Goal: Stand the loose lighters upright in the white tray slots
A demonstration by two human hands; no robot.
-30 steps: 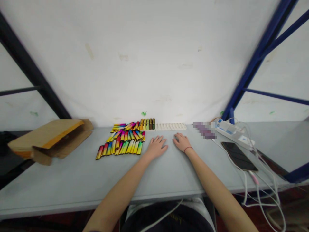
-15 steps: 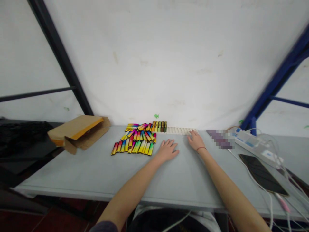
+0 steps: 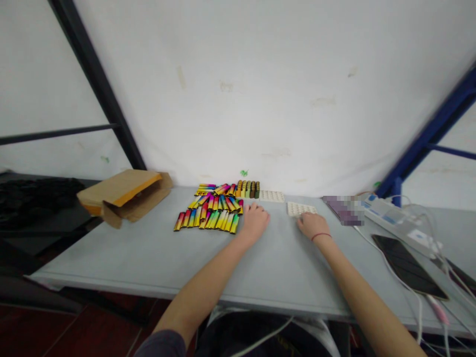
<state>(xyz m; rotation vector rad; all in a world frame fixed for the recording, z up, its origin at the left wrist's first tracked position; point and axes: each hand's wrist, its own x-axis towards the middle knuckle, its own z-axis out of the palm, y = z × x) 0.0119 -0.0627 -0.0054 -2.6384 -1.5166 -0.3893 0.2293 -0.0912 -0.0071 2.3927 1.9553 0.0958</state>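
Observation:
My right hand point(image 3: 312, 226) is closed at the near edge of a small white tray with rows of holes point(image 3: 298, 208), its fingertips partly hidden. This tray sits apart from a second white holed tray point(image 3: 272, 196) by the wall. My left hand point(image 3: 256, 221) rests on the table with its fingers slightly bent and nothing visible in them. Just left of it lie several rows of shiny rainbow-and-gold tubes point(image 3: 211, 219). Behind it, similar tubes point(image 3: 248, 189) stand upright in rows beside the second tray.
An open brown cardboard box point(image 3: 124, 191) lies at the left. To the right are a purple object, partly blurred out point(image 3: 340, 209), a white power strip point(image 3: 397, 225) with cables, and a black phone point(image 3: 409, 265). A white wall point(image 3: 238, 99) closes off the back of the grey table point(image 3: 275, 277).
My right hand has closed on the right-hand white tray and drawn it toward me, leaving a gap between the trays. My left hand has moved slightly forward, its fingers less spread.

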